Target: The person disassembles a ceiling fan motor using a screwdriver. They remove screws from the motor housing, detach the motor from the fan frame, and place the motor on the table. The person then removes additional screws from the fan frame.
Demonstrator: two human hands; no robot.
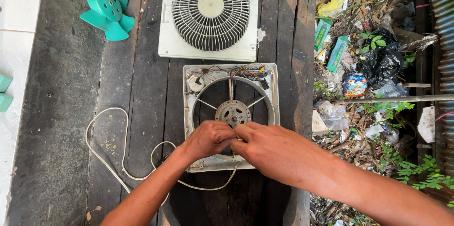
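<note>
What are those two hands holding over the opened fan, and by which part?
Cannot be told. The left hand and right hand meet fingertip to fingertip just below the motor in the fan frame, hiding whatever they pinch.

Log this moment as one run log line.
left hand and right hand: together at open fan housing | motor: exposed | grille, green blade: off, aside

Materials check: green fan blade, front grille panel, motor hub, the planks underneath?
Green fan blade: looks like moulded plastic, glossy, uniform colour.
Front grille panel: likely plastic, off-white, matte, yellowed.
Motor hub: appears bare metal, dull grey, vented face.
Planks: weathered wood, dark, visible grain and gaps.
</note>
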